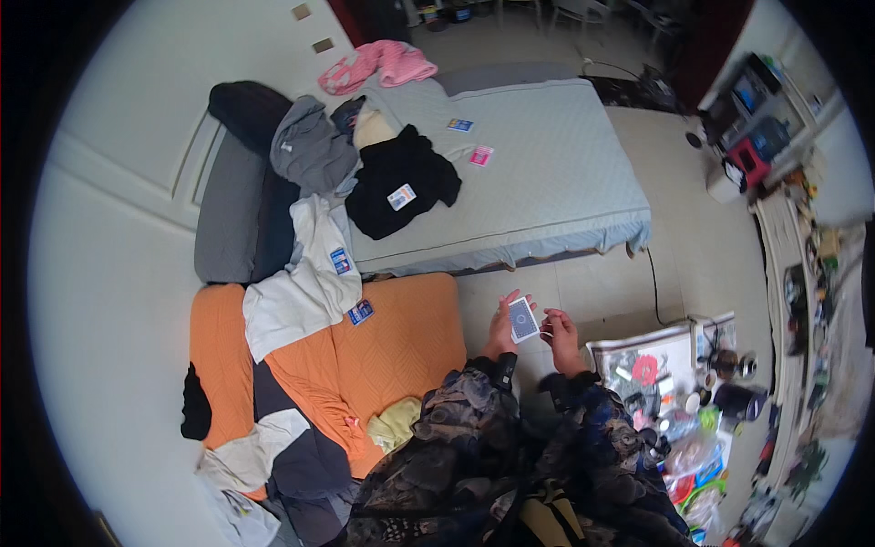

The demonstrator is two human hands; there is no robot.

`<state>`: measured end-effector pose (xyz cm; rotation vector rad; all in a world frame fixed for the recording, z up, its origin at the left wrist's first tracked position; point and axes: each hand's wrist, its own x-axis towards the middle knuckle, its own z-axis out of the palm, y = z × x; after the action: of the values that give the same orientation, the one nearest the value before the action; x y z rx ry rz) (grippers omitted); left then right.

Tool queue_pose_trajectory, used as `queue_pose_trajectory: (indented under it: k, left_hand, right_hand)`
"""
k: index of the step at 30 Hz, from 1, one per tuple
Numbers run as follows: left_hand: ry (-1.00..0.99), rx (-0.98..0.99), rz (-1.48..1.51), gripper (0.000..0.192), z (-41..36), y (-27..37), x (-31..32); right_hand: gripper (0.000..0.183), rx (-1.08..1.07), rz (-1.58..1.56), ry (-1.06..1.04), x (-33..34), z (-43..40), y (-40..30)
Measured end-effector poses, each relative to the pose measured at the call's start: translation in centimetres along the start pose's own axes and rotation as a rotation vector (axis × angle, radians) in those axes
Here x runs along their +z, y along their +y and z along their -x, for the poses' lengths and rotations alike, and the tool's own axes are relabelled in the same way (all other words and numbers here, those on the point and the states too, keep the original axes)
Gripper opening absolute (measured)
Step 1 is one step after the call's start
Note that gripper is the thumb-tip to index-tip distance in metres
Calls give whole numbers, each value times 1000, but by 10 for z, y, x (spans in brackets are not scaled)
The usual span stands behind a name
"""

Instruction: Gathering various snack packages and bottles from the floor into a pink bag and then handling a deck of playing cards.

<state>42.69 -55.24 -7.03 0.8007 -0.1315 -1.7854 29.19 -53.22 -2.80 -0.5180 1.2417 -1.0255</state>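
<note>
My left hand [502,325] holds a card or deck [523,319], with its patterned blue back and white border facing up. Close beside its right edge is my right hand [563,336], fingers bent; whether they pinch anything is too small to tell. Farther off, a blue card [461,125] and a pink card [481,156] lie on the pale bedspread [547,171]. A white-and-blue card [402,197] rests on a black garment [383,167]. One blue card [340,261] is on white cloth [304,301], another blue card [361,312] at its edge on the orange sofa cover [410,335].
To my right stands a low table [615,352] crowded with bags, cups and a dark jar [740,402]. A dark cable [653,287] runs across the tiled floor. Grey clothing [314,147] and a pink blanket [379,65] are heaped along the far left of the bed.
</note>
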Motion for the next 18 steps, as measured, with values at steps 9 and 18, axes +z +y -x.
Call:
queue_pose_trajectory:
  k: [9, 18]
  left_hand:
    - [133, 251, -61, 57, -41, 32, 11]
    - [108, 266, 170, 44, -60, 58, 20]
  right_hand:
    - [22, 118, 230, -324, 31, -74, -19]
    - [15, 164, 424, -535, 62, -136, -52]
